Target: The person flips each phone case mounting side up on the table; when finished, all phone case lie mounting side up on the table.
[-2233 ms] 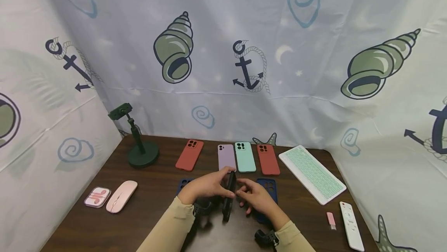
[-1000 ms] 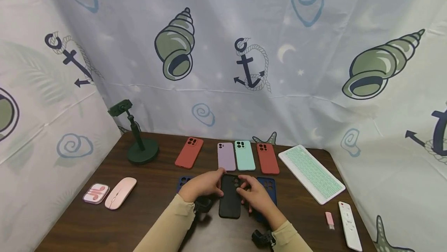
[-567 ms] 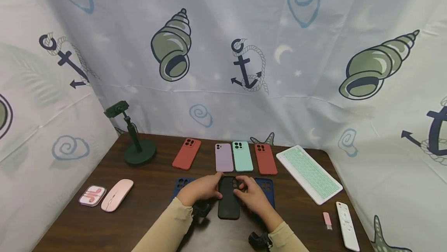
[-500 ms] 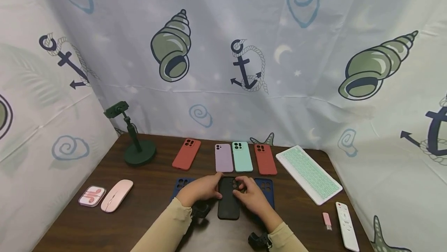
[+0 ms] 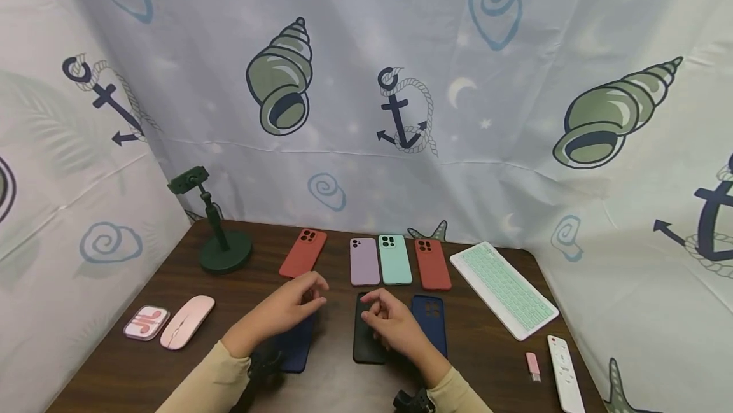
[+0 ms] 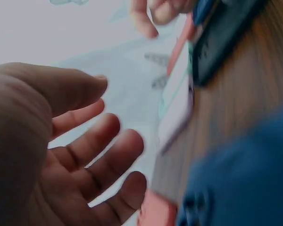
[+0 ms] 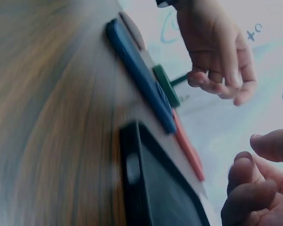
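Observation:
The black phone case (image 5: 366, 344) lies flat on the dark wood table, between two blue phone cases. My right hand (image 5: 395, 322) hovers over its upper right part with loosely bent fingers, holding nothing; the right wrist view shows a gap between these fingers (image 7: 247, 188) and the black case (image 7: 146, 193). Over the left blue phone case (image 5: 294, 348) floats my left hand (image 5: 283, 308), hiding that case's upper end. Its fingers (image 6: 118, 146) are spread and relaxed, with nothing in them. The right blue phone case (image 5: 429, 324) is partly covered by my right hand and wrist.
Along the back lie red (image 5: 303, 254), lilac (image 5: 364, 263), mint (image 5: 395, 261) and red (image 5: 433, 266) phone cases. A green stand (image 5: 224, 251), pink mouse (image 5: 188, 322) and earphone box (image 5: 146, 322) are left; a keyboard (image 5: 504, 289), USB stick (image 5: 532, 366) and remote (image 5: 565, 371) right.
The black phone case was tilted up, then laid flat between both hands. My left hand has left it and moved left over a blue case; the right hand has lifted off slightly.

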`<state>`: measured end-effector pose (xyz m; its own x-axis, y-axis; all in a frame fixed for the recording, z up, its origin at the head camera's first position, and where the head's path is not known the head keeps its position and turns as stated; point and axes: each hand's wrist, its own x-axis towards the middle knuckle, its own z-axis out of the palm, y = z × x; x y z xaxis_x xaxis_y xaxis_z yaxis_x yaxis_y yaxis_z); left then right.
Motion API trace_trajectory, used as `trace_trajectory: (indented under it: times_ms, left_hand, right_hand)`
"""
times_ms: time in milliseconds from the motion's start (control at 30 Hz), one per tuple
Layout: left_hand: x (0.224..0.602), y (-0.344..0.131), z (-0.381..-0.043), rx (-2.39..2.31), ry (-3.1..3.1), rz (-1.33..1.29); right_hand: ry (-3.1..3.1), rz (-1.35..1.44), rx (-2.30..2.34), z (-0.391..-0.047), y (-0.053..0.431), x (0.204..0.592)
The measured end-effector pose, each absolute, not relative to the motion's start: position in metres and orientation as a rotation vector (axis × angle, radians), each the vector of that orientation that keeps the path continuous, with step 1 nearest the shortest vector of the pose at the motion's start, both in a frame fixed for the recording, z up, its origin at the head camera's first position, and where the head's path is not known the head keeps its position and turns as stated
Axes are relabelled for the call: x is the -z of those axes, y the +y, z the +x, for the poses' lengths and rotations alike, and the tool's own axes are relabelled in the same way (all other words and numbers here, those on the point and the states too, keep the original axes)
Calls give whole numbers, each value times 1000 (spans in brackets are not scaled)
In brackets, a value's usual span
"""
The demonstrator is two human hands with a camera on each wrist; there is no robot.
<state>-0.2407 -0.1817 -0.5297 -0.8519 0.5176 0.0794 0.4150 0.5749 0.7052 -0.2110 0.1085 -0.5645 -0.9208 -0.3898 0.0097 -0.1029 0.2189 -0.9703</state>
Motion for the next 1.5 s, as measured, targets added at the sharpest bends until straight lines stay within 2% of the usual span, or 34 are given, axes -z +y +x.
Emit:
trace_trajectory:
  times_ms: [300,567,700,933,1500]
  left_hand:
    - [556,-257,-241,-1386,2750,535]
    - [578,-286,-251,-1447,2667,359]
    - [583,-288,-256,-1554,2598,361]
    - [590,-276,-249,-1598,2529,514]
    - [597,-267,-251,-1507,2533,504]
  right_hand:
    - [2119,-540,1805,-222,39,562]
    - [2077,-465,1927,-225,4,574]
    - [2115,-524,1914,-225,0,577]
    - [2199,-511,1784,-221,3,587]
    - [2227,-612,1708,-223,13,595]
